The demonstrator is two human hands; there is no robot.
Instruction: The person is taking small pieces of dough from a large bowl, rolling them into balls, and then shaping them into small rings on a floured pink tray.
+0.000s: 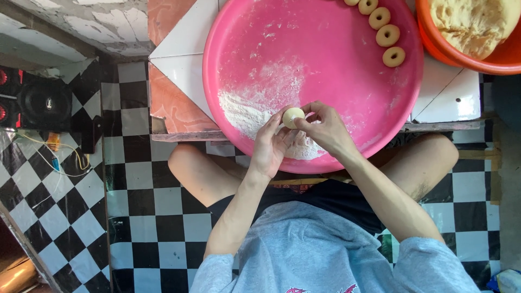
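While the person sits cross-legged on a black-and-white checkered floor (135, 217), both hands meet over the near part of a big pink tray (336, 49). Left hand (269, 146) and right hand (324, 129) pinch 1 small round dough piece (293, 116) between their fingertips, closed on it from either side, just above a flour heap (244, 111). At least 4 dough rings (387, 36) line the tray's far rim, beside an orange bowl (477, 62) of dough

We see an orange bowl (504, 59) of dough (475, 24) top right, checkered black-and-white floor (141, 217), black speaker (46, 103) far left, yellow cable (65, 149) beside it.
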